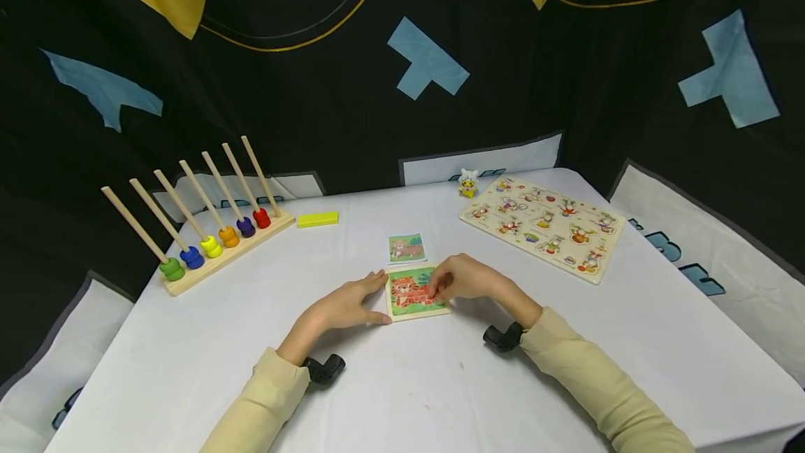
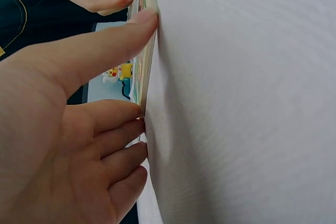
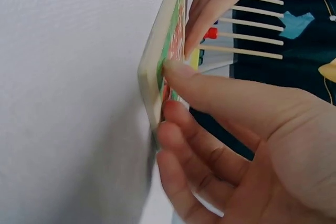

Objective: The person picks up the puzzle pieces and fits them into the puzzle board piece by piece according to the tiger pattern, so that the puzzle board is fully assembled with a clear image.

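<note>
A small square wooden jigsaw puzzle (image 1: 409, 292) with a red tiger picture lies on the table. My left hand (image 1: 352, 303) steadies its left side, thumb at the near corner and nearly straight fingers at the far one. Over the puzzle's right part, my right hand (image 1: 464, 278) pinches a puzzle piece (image 3: 166, 92) between thumb and index finger, right at the board. Its other fingers curl beside the wooden edge, and the hand hides part of the picture. Just beyond the puzzle lies a picture card (image 1: 406, 248) with an animal on it.
At the back left stands a wooden peg rack (image 1: 233, 252) with colored rings and tall rods. A yellow block (image 1: 317, 219) lies to its right. A small figurine (image 1: 468, 183) stands at the back, beside a large wooden peg-puzzle board (image 1: 534, 247) on the right.
</note>
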`<control>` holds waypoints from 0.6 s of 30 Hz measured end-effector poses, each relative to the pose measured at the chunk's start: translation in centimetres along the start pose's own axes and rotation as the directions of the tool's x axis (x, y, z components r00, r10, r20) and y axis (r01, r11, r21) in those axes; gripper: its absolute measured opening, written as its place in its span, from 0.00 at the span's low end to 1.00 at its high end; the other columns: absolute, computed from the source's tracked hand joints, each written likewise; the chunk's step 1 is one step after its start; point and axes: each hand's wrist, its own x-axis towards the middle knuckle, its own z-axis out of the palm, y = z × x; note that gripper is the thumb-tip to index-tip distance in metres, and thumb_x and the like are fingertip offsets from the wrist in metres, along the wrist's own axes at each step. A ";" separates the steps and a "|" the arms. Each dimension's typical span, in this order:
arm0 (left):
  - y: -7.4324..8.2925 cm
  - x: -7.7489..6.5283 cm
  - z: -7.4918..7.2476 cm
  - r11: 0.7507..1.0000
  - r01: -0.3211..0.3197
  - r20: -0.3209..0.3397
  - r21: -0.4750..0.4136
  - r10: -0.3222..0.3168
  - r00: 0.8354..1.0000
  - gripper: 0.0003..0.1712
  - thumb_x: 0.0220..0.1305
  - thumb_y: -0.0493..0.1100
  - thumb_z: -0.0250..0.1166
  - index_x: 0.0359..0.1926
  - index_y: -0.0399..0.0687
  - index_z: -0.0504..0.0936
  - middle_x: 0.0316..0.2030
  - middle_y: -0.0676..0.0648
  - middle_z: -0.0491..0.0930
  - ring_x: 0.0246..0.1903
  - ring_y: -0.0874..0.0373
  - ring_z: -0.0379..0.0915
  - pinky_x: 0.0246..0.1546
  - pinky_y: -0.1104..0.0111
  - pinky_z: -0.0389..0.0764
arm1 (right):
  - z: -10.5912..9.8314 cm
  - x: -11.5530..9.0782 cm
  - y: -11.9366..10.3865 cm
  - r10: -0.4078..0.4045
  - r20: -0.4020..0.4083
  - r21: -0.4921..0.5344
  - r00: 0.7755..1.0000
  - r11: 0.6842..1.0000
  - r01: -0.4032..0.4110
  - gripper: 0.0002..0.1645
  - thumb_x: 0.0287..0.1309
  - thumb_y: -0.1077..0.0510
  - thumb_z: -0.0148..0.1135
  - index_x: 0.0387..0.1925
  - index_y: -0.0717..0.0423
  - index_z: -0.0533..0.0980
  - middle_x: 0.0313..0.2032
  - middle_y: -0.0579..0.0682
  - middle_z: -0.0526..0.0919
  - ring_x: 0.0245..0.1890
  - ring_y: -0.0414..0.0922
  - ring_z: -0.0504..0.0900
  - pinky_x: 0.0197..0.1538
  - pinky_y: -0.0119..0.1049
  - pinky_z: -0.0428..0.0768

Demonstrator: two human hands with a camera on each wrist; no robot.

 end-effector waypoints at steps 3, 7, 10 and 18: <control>0.1 0.0 0.0 1.000 -0.005 -0.003 0.007 0.005 1.000 0.51 0.57 0.54 0.70 0.71 0.34 0.57 0.72 0.38 0.52 0.72 0.44 0.45 0.70 0.53 0.51 | 0.0 0.0 0.4 -0.040 0.012 0.016 0.999 0.999 0.040 0.08 0.48 0.66 0.73 0.33 0.55 0.85 0.25 0.42 0.81 0.25 0.36 0.75 0.28 0.27 0.72; 0.0 0.0 0.1 1.000 -0.002 0.000 0.013 0.002 1.000 0.51 0.57 0.55 0.70 0.72 0.34 0.57 0.72 0.38 0.52 0.72 0.45 0.45 0.70 0.53 0.51 | 0.2 0.1 0.4 -0.045 0.009 0.028 0.999 0.999 0.044 0.08 0.47 0.65 0.74 0.33 0.55 0.85 0.25 0.42 0.81 0.25 0.36 0.74 0.27 0.27 0.71; 0.0 -0.1 0.1 1.000 0.004 0.003 0.016 -0.004 1.000 0.51 0.57 0.55 0.70 0.72 0.35 0.57 0.72 0.38 0.52 0.72 0.45 0.45 0.70 0.53 0.51 | 0.3 0.1 0.2 -0.033 0.000 0.016 0.999 0.999 0.033 0.07 0.47 0.65 0.74 0.31 0.54 0.86 0.23 0.42 0.80 0.23 0.36 0.72 0.27 0.27 0.70; 0.0 -0.1 -0.2 1.000 0.006 0.002 0.026 -0.006 1.000 0.51 0.57 0.57 0.69 0.72 0.36 0.56 0.72 0.38 0.51 0.72 0.44 0.45 0.70 0.53 0.51 | 0.3 0.1 -0.4 -0.014 -0.007 -0.002 1.000 1.000 0.014 0.06 0.48 0.65 0.73 0.30 0.53 0.86 0.22 0.40 0.79 0.23 0.36 0.72 0.27 0.27 0.70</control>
